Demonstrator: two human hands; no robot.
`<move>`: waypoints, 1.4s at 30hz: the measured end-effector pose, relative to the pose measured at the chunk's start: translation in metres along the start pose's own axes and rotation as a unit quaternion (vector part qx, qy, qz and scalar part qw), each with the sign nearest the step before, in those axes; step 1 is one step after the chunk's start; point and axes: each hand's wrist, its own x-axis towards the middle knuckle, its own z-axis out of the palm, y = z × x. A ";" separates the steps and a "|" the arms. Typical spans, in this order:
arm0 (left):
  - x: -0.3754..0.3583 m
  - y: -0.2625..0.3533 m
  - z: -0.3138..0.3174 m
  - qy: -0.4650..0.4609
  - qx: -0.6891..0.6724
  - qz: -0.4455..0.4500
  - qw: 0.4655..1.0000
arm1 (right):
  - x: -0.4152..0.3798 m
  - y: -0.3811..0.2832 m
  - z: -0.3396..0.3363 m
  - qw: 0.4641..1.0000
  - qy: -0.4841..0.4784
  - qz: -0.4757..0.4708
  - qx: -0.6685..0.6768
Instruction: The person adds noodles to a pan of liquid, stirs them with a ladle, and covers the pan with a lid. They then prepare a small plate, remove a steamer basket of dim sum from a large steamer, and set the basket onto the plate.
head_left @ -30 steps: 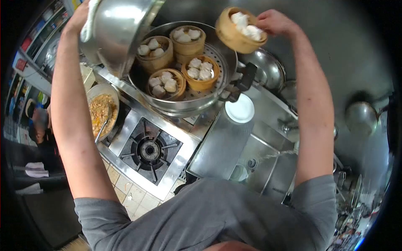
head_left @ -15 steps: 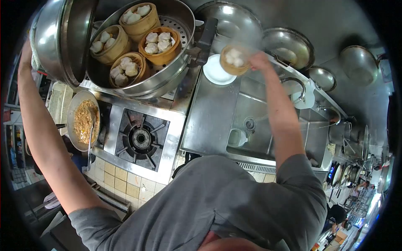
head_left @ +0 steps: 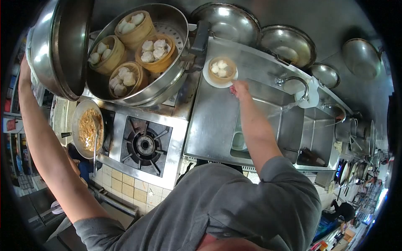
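My left hand (head_left: 25,70) is at the far left, holding up the domed metal steamer lid (head_left: 44,46) with a white cloth (head_left: 30,52) beside it; its fingers are mostly hidden. Below the lid's edge, the big steamer pot (head_left: 167,83) holds several bamboo baskets of dumplings, among them a front basket (head_left: 141,79) and a right one (head_left: 168,60). On the sink's steel drainboard, a small bamboo basket (head_left: 231,71) of white dumplings sits on a white plate (head_left: 208,78). My right hand (head_left: 239,89) has its fingers closed at the plate's near right rim.
A pan of brownish food (head_left: 87,125) with a ladle stands left of a bare gas burner (head_left: 145,145). Water runs from a curved faucet (head_left: 303,85) into the sink (head_left: 272,129). Large woks (head_left: 289,45) lean along the back wall. Another person (head_left: 341,211) is at lower right.
My right hand has set the bamboo basket down on the white plate, let go of it and moved to the plate's rim. My left hand still holds the lid up.
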 end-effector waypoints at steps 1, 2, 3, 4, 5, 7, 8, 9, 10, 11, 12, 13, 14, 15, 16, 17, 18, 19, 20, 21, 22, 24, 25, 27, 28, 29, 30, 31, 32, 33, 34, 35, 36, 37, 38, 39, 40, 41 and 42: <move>-0.001 0.000 0.000 0.002 0.000 -0.003 1.000 | -0.003 -0.001 0.002 1.000 -0.001 -0.001 0.002; -0.002 0.000 -0.002 0.002 0.000 -0.006 1.000 | -0.006 -0.003 0.006 0.999 0.025 0.011 0.017; -0.001 0.000 -0.002 0.003 0.002 -0.009 1.000 | -0.010 -0.004 0.011 0.998 0.050 0.024 0.031; -0.003 0.001 -0.002 0.003 0.001 -0.010 1.000 | -0.010 -0.003 0.013 0.998 0.046 0.023 0.032; -0.003 0.003 -0.002 0.005 0.000 -0.011 1.000 | -0.010 -0.004 0.012 0.998 0.037 0.032 0.034; -0.007 0.005 -0.001 0.005 -0.002 -0.016 1.000 | -0.006 -0.005 0.008 0.998 0.023 0.037 0.035; -0.009 0.007 0.000 0.005 -0.002 -0.017 1.000 | 0.001 -0.001 0.004 0.994 -0.016 0.056 0.096; -0.011 0.010 0.001 0.006 -0.004 -0.019 1.000 | 0.008 0.001 0.001 0.984 -0.056 0.075 0.155; -0.013 0.012 0.002 0.006 -0.004 -0.020 1.000 | 0.015 0.002 0.001 0.984 -0.066 0.072 0.151; -0.016 0.016 0.003 0.007 -0.006 -0.022 1.000 | 0.019 0.003 0.000 0.982 -0.078 0.077 0.155; -0.019 0.020 0.005 0.009 -0.007 -0.024 1.000 | 0.023 0.005 0.004 0.980 -0.090 0.082 0.159; -0.022 0.023 0.008 0.009 -0.009 -0.026 1.000 | 0.017 0.004 0.008 0.980 -0.098 0.080 0.155; -0.024 0.026 0.009 0.007 -0.010 -0.027 1.000 | 0.010 0.002 0.010 0.987 -0.084 0.045 0.128; -0.025 0.029 0.011 0.008 -0.011 -0.029 0.999 | 0.003 0.001 0.011 0.992 -0.068 0.009 0.102; -0.026 0.031 0.012 0.010 -0.015 -0.032 0.999 | -0.001 0.001 0.011 0.992 -0.073 0.006 0.102; -0.027 0.034 0.013 0.011 -0.018 -0.035 0.999 | -0.003 -0.001 0.011 0.995 -0.082 -0.014 0.052; -0.028 0.037 0.014 0.012 -0.020 -0.037 0.999 | -0.006 -0.002 0.011 0.995 -0.090 -0.034 0.004; -0.032 0.040 0.016 0.014 -0.028 -0.043 0.999 | -0.008 -0.001 0.013 0.995 -0.093 -0.037 0.005; -0.028 0.037 0.014 0.012 -0.018 -0.034 0.999 | -0.011 0.000 0.015 0.996 -0.074 -0.051 0.015; -0.027 0.037 0.016 0.008 -0.011 -0.026 1.000 | -0.013 0.002 0.016 0.996 -0.055 -0.065 0.025; -0.024 0.034 0.016 0.004 -0.003 -0.019 1.000 | -0.007 0.009 0.015 0.996 -0.056 -0.066 0.025; -0.019 0.030 0.017 0.001 0.009 -0.008 1.000 | 0.014 0.026 0.013 0.994 -0.047 -0.096 0.005; -0.017 0.029 0.016 0.000 0.013 -0.002 1.000 | 0.010 0.024 0.013 0.994 -0.048 -0.099 0.005; -0.013 0.025 0.015 -0.003 0.024 0.008 1.000 | -0.008 0.018 0.016 0.997 -0.022 -0.065 0.027; -0.012 0.025 0.015 -0.005 0.028 0.013 1.000 | -0.012 0.016 0.017 0.997 -0.025 -0.067 0.028; -0.012 0.025 0.015 -0.006 0.036 0.020 0.999 | -0.016 0.012 0.017 0.996 -0.045 -0.066 0.033; -0.011 0.026 0.014 -0.024 0.019 0.015 0.999 | -0.019 0.009 0.018 0.995 -0.065 -0.064 0.037; -0.011 0.026 0.016 -0.020 0.021 0.017 0.999 | -0.018 0.010 0.021 0.995 -0.068 -0.067 0.039; -0.012 0.026 0.020 -0.009 0.005 0.018 1.000 | -0.017 0.013 0.026 0.995 -0.033 -0.062 0.064; -0.012 0.027 0.021 0.001 -0.011 0.019 1.000 | -0.016 0.016 0.030 0.994 0.002 -0.055 0.089; -0.011 0.027 0.020 0.006 0.012 0.017 1.000 | -0.019 0.016 0.031 0.994 -0.002 -0.054 0.092; -0.009 0.028 0.019 0.006 0.015 0.019 1.000 | -0.022 0.016 0.028 0.995 -0.004 -0.044 0.093; -0.007 0.027 0.020 0.001 0.041 0.047 0.998 | -0.024 0.015 0.024 0.995 -0.005 -0.033 0.092; -0.008 0.028 0.022 -0.006 0.067 0.071 0.995 | -0.029 0.018 0.017 0.995 -0.005 -0.029 0.092; -0.010 0.028 0.023 -0.010 0.067 0.069 0.995 | -0.033 0.021 0.007 0.995 -0.033 -0.042 0.089; -0.011 0.029 0.023 -0.004 0.067 0.053 0.996 | -0.038 0.022 -0.002 0.993 -0.061 -0.057 0.085; -0.015 0.036 0.025 0.002 0.066 0.037 0.997 | -0.042 0.028 -0.013 0.993 -0.058 -0.055 0.083; -0.023 0.049 0.030 0.009 0.065 0.022 0.998 | -0.046 0.036 -0.026 0.992 -0.083 -0.064 0.066; -0.034 0.061 0.036 0.016 0.080 0.026 0.996 | -0.052 0.045 -0.038 0.990 -0.109 -0.072 0.048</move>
